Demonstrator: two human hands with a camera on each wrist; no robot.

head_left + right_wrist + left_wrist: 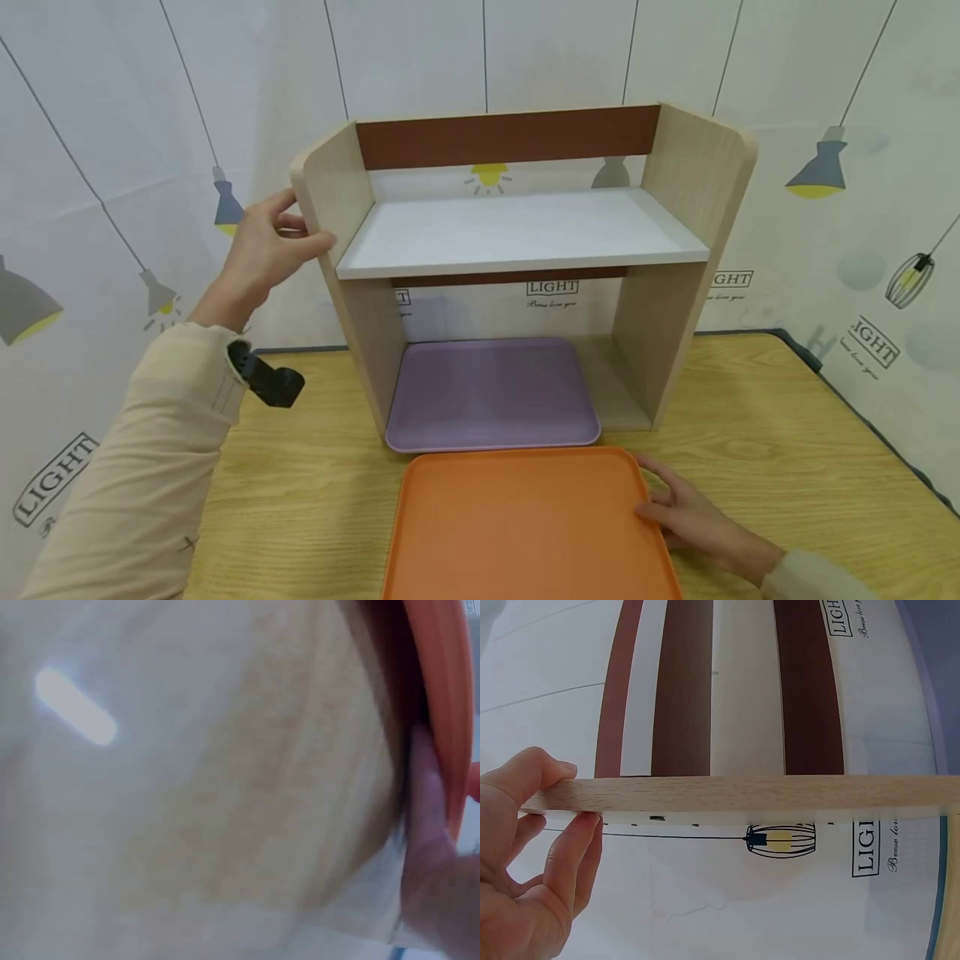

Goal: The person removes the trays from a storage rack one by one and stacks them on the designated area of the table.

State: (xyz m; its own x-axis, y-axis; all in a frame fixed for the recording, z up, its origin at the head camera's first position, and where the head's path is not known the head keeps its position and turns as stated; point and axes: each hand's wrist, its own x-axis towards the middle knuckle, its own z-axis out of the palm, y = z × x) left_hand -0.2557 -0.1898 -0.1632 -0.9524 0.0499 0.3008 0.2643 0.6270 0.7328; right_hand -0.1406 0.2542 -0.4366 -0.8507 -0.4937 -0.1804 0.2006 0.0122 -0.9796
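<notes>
A small two-tier shelf (525, 233) with pale wood sides and a white middle board stands upright on the table. My left hand (273, 242) grips the front edge of its left side panel near the top; in the left wrist view the thumb and fingers pinch that panel (742, 793) from both faces. On the bottom tier lies a purple tray (491, 396), its front edge at the shelf's front. An orange tray (528, 525) is in front of it, and my right hand (693, 521) holds its right rim, thumb on top and fingers beneath.
The wood-grain table (772, 417) extends to both sides of the shelf. Behind it hangs a white backdrop (840, 75) printed with lamps and lettering. A dark strap with a small black device (273, 383) is on my left wrist.
</notes>
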